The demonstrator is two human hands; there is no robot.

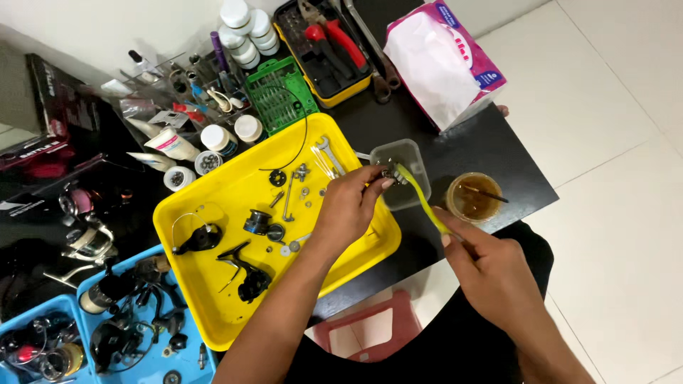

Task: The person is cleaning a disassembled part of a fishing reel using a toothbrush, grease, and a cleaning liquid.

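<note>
My left hand (346,206) pinches a small metal reel part (390,173) over a clear plastic container (413,153). My right hand (487,267) grips a yellow-green toothbrush (425,203), whose head touches the metal part. Below my left arm lies a yellow tray (213,299) holding several dismantled black fishing-reel pieces, screws and a small spanner (329,153). To the right of the container stands a round tub of brown grease (473,198) with a thin stick in it.
A tissue pack (445,60) lies at the back right of the black table (498,149). A yellow-black tool case with pliers (327,50), a green bit holder (281,92), white bottles (245,28) and tubes stand behind the tray. Blue trays (85,334) with reels sit at left.
</note>
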